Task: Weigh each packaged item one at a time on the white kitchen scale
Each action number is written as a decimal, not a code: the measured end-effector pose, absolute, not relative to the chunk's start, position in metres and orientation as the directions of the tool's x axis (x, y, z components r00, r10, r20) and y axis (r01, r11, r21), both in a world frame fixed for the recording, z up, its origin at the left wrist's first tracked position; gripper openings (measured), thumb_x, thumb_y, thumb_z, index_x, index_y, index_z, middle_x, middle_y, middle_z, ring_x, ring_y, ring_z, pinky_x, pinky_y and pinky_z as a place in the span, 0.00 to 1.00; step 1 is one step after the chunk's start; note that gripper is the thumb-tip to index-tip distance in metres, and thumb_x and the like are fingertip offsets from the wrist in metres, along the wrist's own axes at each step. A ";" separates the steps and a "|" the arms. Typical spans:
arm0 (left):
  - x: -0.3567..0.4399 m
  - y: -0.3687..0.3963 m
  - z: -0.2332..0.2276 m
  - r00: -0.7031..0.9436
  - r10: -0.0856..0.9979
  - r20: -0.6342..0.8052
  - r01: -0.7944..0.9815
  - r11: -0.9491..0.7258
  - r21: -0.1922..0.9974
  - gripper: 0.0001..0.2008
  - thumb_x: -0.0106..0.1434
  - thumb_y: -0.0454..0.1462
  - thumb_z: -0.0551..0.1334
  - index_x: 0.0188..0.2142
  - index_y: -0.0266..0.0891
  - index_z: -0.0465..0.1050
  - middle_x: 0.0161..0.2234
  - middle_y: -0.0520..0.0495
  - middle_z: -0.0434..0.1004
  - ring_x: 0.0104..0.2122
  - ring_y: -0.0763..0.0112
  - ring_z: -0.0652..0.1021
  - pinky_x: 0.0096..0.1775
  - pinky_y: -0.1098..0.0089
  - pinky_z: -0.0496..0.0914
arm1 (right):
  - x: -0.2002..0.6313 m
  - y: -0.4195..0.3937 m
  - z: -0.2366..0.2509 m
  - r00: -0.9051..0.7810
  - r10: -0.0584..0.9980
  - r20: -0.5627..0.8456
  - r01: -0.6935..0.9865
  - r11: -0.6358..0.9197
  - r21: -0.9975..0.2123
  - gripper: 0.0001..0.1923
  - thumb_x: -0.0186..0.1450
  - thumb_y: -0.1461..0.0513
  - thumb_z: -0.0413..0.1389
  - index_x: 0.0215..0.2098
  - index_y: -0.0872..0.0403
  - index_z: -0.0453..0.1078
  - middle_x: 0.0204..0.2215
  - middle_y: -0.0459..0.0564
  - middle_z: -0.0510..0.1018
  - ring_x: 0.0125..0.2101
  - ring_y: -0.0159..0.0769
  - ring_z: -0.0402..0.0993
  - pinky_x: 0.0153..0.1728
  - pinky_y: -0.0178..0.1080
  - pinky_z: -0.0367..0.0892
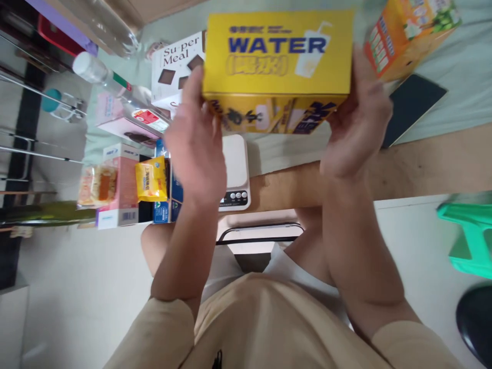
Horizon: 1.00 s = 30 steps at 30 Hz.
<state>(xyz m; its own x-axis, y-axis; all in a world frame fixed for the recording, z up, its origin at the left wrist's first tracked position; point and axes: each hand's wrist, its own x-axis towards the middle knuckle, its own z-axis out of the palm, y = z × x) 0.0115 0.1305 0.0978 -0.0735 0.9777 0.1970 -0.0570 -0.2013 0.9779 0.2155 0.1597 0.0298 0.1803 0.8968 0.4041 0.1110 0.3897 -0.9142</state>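
A yellow box (277, 56) printed "WATER" in blue is held up in the air between both hands. My left hand (196, 141) grips its left end. My right hand (359, 120) grips its right end. Below the box, on the wooden table (423, 164), sits a white kitchen scale (235, 174) with small buttons, partly hidden by my left hand.
A white "Su-per Meal" box (175, 69), a plastic bottle (111, 79), pink boxes (121, 189) and a yellow packet (150, 179) crowd the left. An orange carton (407, 33) and a dark flat pad (413, 105) lie at right. A green stool (471, 236) stands on the floor.
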 end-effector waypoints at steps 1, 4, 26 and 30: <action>-0.001 0.114 0.105 -0.112 0.976 0.189 -0.052 -0.195 0.979 0.23 0.68 0.58 0.58 0.55 0.55 0.78 0.67 0.62 0.75 0.74 0.54 0.68 0.73 0.54 0.69 | 0.203 0.146 0.035 0.164 0.889 0.428 0.074 0.422 -0.904 0.35 0.75 0.41 0.32 0.71 0.40 0.62 0.70 0.42 0.70 0.71 0.44 0.69 0.59 0.46 0.80; -0.030 0.072 0.114 -0.273 0.949 0.159 -0.004 -0.166 0.986 0.28 0.60 0.64 0.60 0.52 0.57 0.81 0.67 0.62 0.76 0.73 0.50 0.68 0.72 0.55 0.69 | 0.173 0.116 0.046 0.104 0.908 0.405 0.129 0.392 -0.911 0.31 0.76 0.40 0.36 0.69 0.32 0.66 0.68 0.35 0.72 0.69 0.43 0.72 0.55 0.46 0.83; -0.100 0.041 0.047 -0.300 0.953 0.049 -0.178 -0.106 0.978 0.39 0.55 0.70 0.66 0.57 0.53 0.79 0.65 0.54 0.78 0.71 0.49 0.73 0.66 0.54 0.73 | 0.128 0.102 0.027 0.146 0.861 0.488 0.134 0.471 -0.872 0.22 0.71 0.51 0.56 0.53 0.55 0.83 0.45 0.50 0.86 0.47 0.42 0.86 0.47 0.46 0.80; -0.089 0.031 0.046 -0.483 0.787 0.384 -0.007 -0.442 0.897 0.31 0.68 0.65 0.59 0.54 0.50 0.81 0.55 0.53 0.84 0.63 0.61 0.79 0.63 0.59 0.74 | 0.126 0.113 0.030 0.371 0.816 0.444 0.155 0.417 -0.896 0.18 0.68 0.50 0.52 0.35 0.55 0.75 0.26 0.45 0.75 0.26 0.27 0.76 0.27 0.34 0.62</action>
